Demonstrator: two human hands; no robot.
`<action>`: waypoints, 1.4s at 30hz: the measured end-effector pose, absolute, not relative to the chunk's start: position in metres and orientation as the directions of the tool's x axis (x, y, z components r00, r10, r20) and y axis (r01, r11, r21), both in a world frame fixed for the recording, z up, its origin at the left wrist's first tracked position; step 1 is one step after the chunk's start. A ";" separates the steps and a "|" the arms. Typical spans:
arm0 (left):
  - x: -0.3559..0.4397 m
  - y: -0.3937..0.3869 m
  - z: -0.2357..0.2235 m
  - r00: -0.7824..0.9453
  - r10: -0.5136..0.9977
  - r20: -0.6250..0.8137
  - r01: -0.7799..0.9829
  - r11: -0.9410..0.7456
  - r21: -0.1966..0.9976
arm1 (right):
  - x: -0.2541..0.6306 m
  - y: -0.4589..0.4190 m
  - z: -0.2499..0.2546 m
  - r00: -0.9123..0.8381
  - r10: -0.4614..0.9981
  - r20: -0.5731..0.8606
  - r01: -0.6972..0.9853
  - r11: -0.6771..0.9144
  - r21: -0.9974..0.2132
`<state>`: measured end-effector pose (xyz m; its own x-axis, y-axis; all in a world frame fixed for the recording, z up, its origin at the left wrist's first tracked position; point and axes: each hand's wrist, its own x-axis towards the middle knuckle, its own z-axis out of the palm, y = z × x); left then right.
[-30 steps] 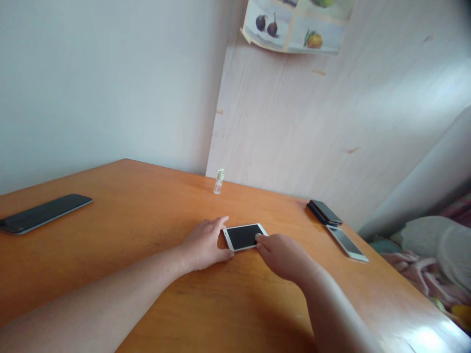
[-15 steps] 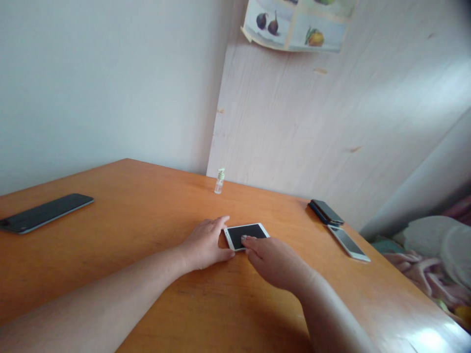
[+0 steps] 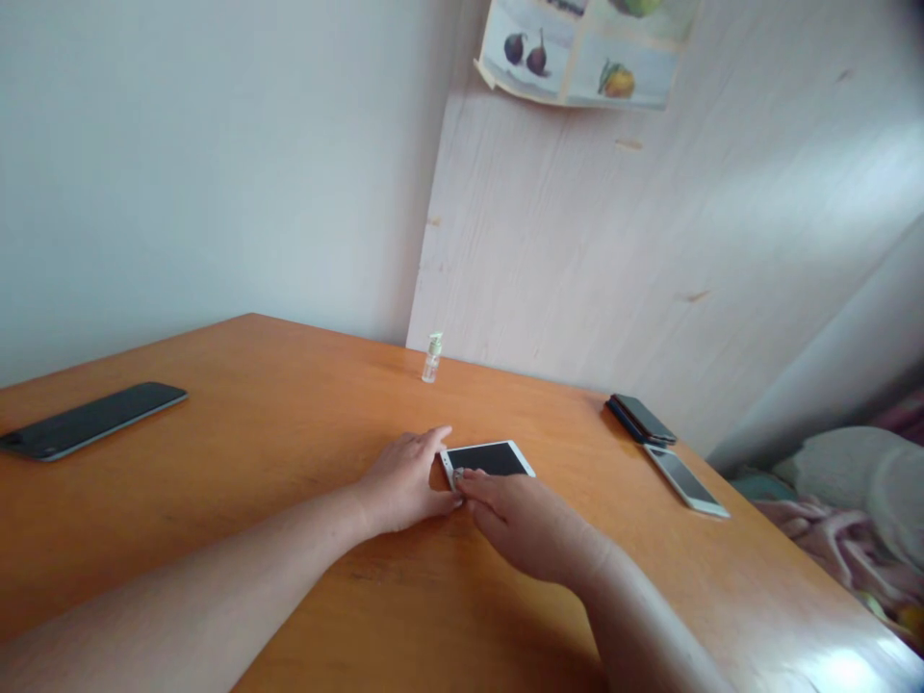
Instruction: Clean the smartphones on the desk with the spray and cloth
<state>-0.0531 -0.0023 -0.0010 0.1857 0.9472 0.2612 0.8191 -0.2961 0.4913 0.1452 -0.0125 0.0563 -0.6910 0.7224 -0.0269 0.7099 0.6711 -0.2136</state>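
A white phone [image 3: 500, 458] with a dark screen lies flat on the orange wooden table [image 3: 252, 423]. My left hand [image 3: 404, 481] grips the phone's left end, forefinger along its far edge and thumb at its near edge. My right hand [image 3: 524, 525] lies palm down over the phone's near left part, its fingers stretched flat on the screen and close to my left thumb. Nothing shows in the right hand.
A small clear spray bottle [image 3: 432, 357] stands by the wall. A dark phone [image 3: 90, 420] lies at the far left. Two stacked dark phones [image 3: 639, 418] and a light phone [image 3: 685, 479] lie near the right edge. Bedding [image 3: 852, 500] lies beyond the table.
My right hand has slid leftward across the phone's screen, from its right end to its left end. The left hand and the phone have stayed in place.
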 end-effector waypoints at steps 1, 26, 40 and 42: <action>-0.053 -0.003 -0.001 0.185 0.949 0.257 0.821 -0.293 0.490 | 0.150 -0.006 0.055 -0.654 0.756 -0.025 0.744 0.637 -0.200; -0.052 -0.003 0.000 0.166 0.947 0.276 0.815 -0.289 0.502 | 0.159 0.038 0.024 -0.557 0.822 0.121 0.795 0.569 -0.209; -0.053 -0.004 0.000 0.147 0.958 0.246 0.813 -0.259 0.522 | 0.178 0.061 0.016 -0.431 0.895 0.117 0.852 0.446 -0.273; -0.053 -0.005 0.002 0.146 0.961 0.237 0.816 -0.252 0.520 | 0.188 0.067 0.016 -0.408 0.905 0.121 0.852 0.425 -0.307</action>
